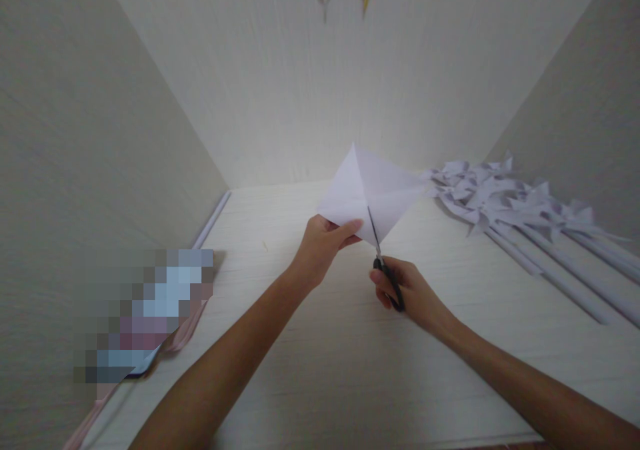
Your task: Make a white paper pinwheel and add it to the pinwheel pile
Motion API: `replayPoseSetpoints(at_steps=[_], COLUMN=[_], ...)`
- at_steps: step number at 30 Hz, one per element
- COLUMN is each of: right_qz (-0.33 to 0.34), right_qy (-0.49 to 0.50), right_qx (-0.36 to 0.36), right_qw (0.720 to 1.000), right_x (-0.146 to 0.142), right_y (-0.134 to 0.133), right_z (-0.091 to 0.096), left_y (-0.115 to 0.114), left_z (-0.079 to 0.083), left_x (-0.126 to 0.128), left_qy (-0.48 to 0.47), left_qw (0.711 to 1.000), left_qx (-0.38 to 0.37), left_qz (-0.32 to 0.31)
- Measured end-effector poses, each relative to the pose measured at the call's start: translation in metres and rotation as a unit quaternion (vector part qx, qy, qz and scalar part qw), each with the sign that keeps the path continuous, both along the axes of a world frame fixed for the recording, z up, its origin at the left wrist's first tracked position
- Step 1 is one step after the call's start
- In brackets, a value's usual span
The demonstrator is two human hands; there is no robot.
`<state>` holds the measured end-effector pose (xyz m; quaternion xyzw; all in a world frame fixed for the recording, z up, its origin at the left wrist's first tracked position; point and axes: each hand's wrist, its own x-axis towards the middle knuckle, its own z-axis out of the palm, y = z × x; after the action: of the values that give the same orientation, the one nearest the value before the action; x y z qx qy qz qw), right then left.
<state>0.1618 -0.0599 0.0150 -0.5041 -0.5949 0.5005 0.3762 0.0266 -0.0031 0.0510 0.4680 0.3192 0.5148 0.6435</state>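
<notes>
Pinching the lower left corner of a creased white paper square (373,190) between thumb and fingers, my left hand (323,247) holds it up above the pale table (310,370). My right hand (410,293) is curled through the black handles of the scissors (383,260), whose blades bite into the sheet's bottom edge. Finished paper pinwheels (500,200) lie well off to my right.

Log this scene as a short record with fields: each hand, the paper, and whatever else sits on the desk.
left hand: pinches the lower left edge of the white paper square, held up above the desk
right hand: grips black-handled scissors, blades in the paper's bottom corner
paper: creased along its diagonals
desk right: pile of white paper pinwheels on sticks
desk left: pink paper strips, white rolled stick
</notes>
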Motion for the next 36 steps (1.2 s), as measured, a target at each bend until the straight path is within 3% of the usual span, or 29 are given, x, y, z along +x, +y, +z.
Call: replayPoseSetpoints(at_steps=[7, 13, 21, 32, 36], right_qz=[0.069, 0.030, 0.005, 0.108, 0.117], right_qy=[-0.044, -0.025, -0.024, -0.042, -0.048], right_qx=[-0.015, 0.028, 0.052, 0.017, 0.020], right_qw=[0.997, 0.999, 0.998, 0.993, 0.992], right_x=[0.000, 0.003, 0.009, 0.007, 0.006], right_y=[-0.002, 0.000, 0.005, 0.002, 0.000], right_z=[-0.001, -0.003, -0.010, -0.006, -0.005], left_y=[0.014, 0.027, 0.028, 0.028, 0.025], left_z=[0.009, 0.010, 0.011, 0.013, 0.016], left_x=[-0.014, -0.030, -0.032, -0.034, -0.033], left_qy=[-0.005, 0.051, 0.101, 0.148, 0.159], left_qw=[0.986, 0.965, 0.954, 0.925, 0.920], left_qx=[0.023, 0.059, 0.103, 0.163, 0.166], left_qz=[0.168, 0.252, 0.264, 0.309, 0.318])
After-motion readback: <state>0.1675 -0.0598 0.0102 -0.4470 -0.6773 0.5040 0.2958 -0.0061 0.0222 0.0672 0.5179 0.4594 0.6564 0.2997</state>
